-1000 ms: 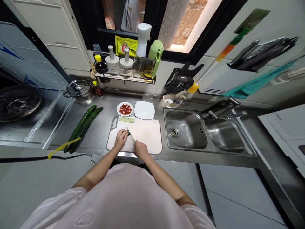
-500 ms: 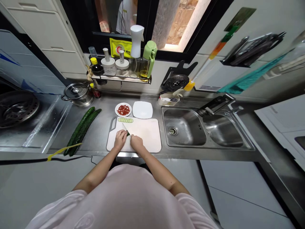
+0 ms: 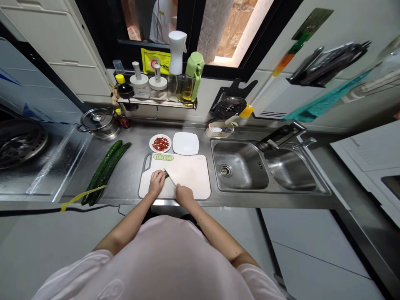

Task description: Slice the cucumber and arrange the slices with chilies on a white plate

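Steel tabletop (image 3: 134,141), white cutting board (image 3: 193,177) at lower middle of frame. I have my left hand (image 3: 156,182) curled on the cucumber (image 3: 166,176), right hand (image 3: 184,194) closed around the knife (image 3: 171,178). Risk: cucumber slips, blade nicks left hand.

A home kitchen: a steel double sink (image 3: 239,164) right of the right hand (image 3: 184,196), a stove burner (image 3: 20,143) far left, a condiment shelf (image 3: 156,103) ahead.

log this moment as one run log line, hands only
left hand: holds cucumber on white cutting board | right hand: grips kitchen knife | cucumber slices: row at board's far edge
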{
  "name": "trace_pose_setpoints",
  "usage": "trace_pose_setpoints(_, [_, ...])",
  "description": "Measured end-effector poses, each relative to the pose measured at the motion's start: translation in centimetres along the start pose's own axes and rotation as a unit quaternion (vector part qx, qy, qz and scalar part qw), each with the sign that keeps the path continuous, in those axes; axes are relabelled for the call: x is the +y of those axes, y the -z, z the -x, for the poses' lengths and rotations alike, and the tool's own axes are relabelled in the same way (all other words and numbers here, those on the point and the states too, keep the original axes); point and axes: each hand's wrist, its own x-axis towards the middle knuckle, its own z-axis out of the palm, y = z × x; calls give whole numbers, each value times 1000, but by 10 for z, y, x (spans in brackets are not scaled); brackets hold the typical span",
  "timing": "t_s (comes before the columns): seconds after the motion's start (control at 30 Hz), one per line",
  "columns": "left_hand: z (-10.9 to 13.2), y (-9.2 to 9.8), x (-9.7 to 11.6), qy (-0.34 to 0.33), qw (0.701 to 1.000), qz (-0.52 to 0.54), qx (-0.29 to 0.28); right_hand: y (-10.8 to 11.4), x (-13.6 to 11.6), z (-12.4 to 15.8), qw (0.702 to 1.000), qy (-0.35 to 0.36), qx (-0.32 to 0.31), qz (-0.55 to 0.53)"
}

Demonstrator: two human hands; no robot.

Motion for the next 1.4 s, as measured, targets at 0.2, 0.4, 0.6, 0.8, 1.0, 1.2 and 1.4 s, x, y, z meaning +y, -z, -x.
trace_pose_setpoints(0.2, [0, 0, -1, -1, 1000, -4, -6, 5, -11, -22, 1000, 9, 19, -7])
trace_pose_setpoints(0.4, [-1, 0, -2, -3, 1000, -1, -8, 14, -21, -40, 1000, 14, 15, -16])
trace_pose_setpoints(0.6, [-1, 0, -3, -3, 1000, 1, -11, 14, -19, -39, 1000, 17, 19, -12])
trace_pose_setpoints(0.8, [-1, 1, -1, 0, 1000, 2, -8, 10, -9, -23, 1000, 10, 6, -9])
trace_pose_setpoints(1.0, [-1, 1, 0, 5, 1000, 2, -8, 4, 0, -8, 1000, 15, 4, -5])
trace_pose_setpoints(1.2, [-1, 1, 1, 4, 1000, 3, -6, -2, 5, 2, 1000, 1, -5, -6])
trace_pose_setpoints(1.4, [-1, 2, 1, 6, 1000, -2, -11, -11, 15, 11, 1000, 0, -7, -9])
